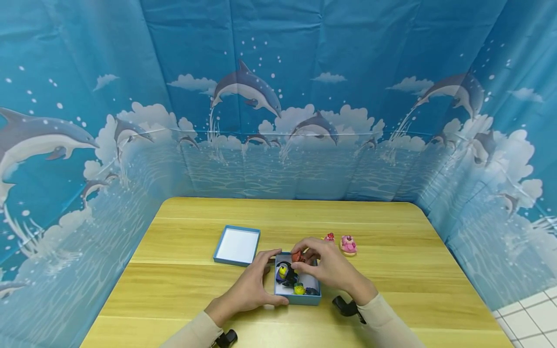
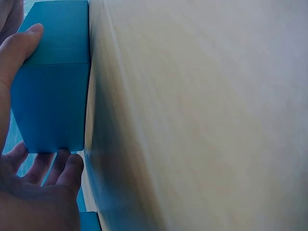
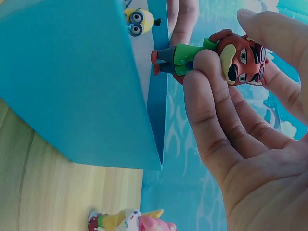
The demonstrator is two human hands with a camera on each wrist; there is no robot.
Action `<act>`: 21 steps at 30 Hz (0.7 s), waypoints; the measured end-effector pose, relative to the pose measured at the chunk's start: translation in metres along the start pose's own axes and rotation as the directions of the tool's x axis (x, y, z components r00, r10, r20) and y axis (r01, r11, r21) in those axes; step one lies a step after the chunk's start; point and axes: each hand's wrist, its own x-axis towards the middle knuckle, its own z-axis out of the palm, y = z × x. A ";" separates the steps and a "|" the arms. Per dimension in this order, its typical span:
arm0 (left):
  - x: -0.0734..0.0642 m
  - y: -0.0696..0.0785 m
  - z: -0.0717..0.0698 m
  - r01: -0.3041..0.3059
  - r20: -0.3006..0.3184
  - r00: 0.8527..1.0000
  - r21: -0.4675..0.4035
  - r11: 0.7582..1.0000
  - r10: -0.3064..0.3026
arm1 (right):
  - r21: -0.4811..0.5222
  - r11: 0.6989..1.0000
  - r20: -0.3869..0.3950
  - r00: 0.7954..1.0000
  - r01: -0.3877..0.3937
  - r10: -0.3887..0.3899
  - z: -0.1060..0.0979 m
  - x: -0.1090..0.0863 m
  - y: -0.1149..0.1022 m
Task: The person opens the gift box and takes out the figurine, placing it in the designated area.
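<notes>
An open blue box (image 1: 300, 299) stands on the table, and my left hand (image 1: 252, 289) grips it from the left. The thumb lies at its near side and the fingers at its far side; in the left wrist view they press the blue box walls (image 2: 53, 106). Over the box, my right hand (image 1: 330, 266) holds a fox figurine (image 3: 240, 60) in a green shirt between thumb and fingers. Its feet point toward the box opening. Inside lie a black-and-yellow figure (image 1: 283, 272), a small yellow-green figure (image 1: 299, 289) and a dark piece (image 1: 311, 291). A goggled minion figure (image 3: 138, 22) shows at the opening.
A shallow blue lid (image 1: 237, 245), white inside, lies left of the box. Two pink figurines, one a pink bear (image 1: 348, 245), the other with red on top (image 1: 329, 237), stand behind the right hand. A dolphin-print curtain (image 1: 278, 164) hangs behind the yellow wooden table (image 1: 391, 232).
</notes>
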 end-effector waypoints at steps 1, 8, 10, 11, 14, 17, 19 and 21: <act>0.000 0.000 0.000 -0.001 -0.001 1.000 -0.001 1.000 0.001 | -0.002 1.000 -0.004 1.000 -0.002 0.002 -0.001 0.000 0.000; 0.000 0.000 0.000 -0.003 -0.006 1.000 -0.005 1.000 0.003 | 0.007 1.000 -0.011 1.000 -0.023 0.023 -0.005 -0.003 0.001; 0.001 0.000 0.000 -0.003 -0.006 1.000 -0.006 1.000 0.003 | 0.013 0.999 -0.008 0.999 -0.031 0.031 -0.006 -0.003 0.001; 0.001 0.000 0.000 -0.004 -0.006 1.000 -0.006 1.000 0.004 | 0.012 0.999 -0.007 0.999 -0.035 0.035 -0.006 -0.003 0.001; 0.001 0.000 0.000 -0.002 -0.006 1.000 -0.002 1.000 0.002 | 0.014 0.999 -0.007 0.999 -0.041 0.041 -0.007 -0.004 0.001; 0.000 0.000 0.001 0.001 -0.007 1.000 0.002 1.000 -0.001 | 0.021 0.999 -0.009 0.999 -0.042 0.042 -0.009 -0.006 0.001; 0.000 -0.001 0.001 0.002 -0.007 1.000 0.002 1.000 -0.002 | 0.027 0.999 -0.015 0.999 -0.040 0.041 -0.009 -0.007 0.001; 0.000 -0.001 0.001 0.002 -0.006 1.000 -0.001 1.000 -0.002 | 0.032 0.999 -0.023 0.999 -0.038 0.039 -0.010 -0.008 0.001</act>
